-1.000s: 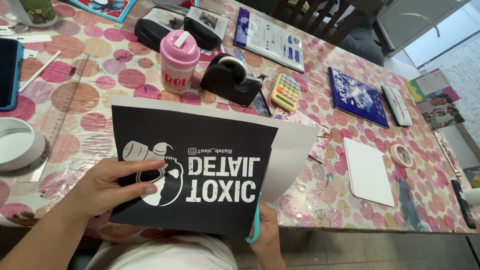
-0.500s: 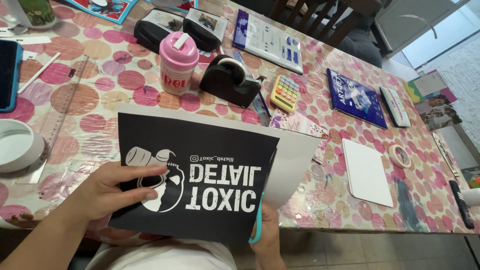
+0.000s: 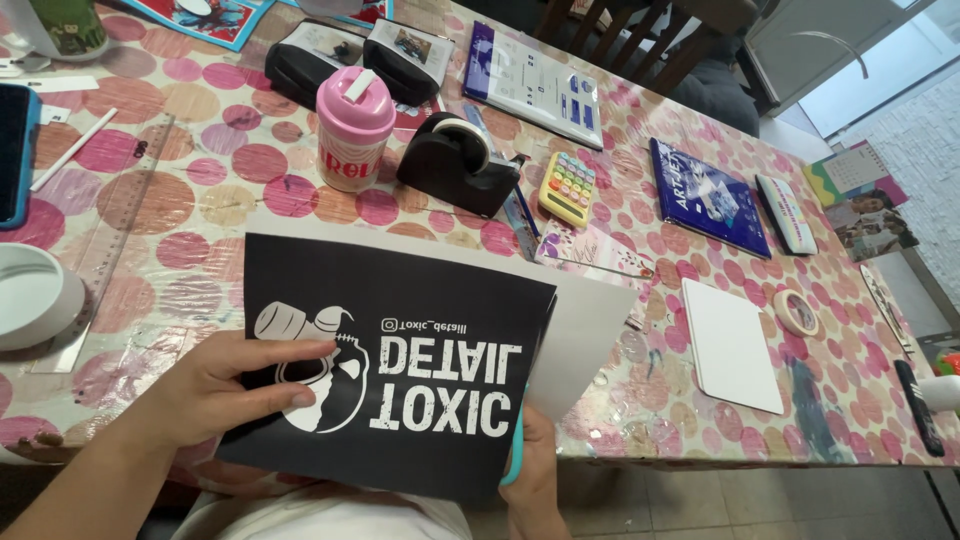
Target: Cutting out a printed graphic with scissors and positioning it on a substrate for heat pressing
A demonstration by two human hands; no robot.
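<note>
We see one black printed sheet (image 3: 400, 370) lying under the left hand (image 3: 215, 390), whose fingers press flat on its left part. Below the sheet's right edge, the right hand (image 3: 535, 480) grips one pair of teal-handled scissors (image 3: 513, 455) (blades hidden behind the paper). Beyond both hands stand one pink bottle (image 3: 353, 128), one black tape dispenser (image 3: 455, 160) and one pastel calculator (image 3: 568, 188).
</note>
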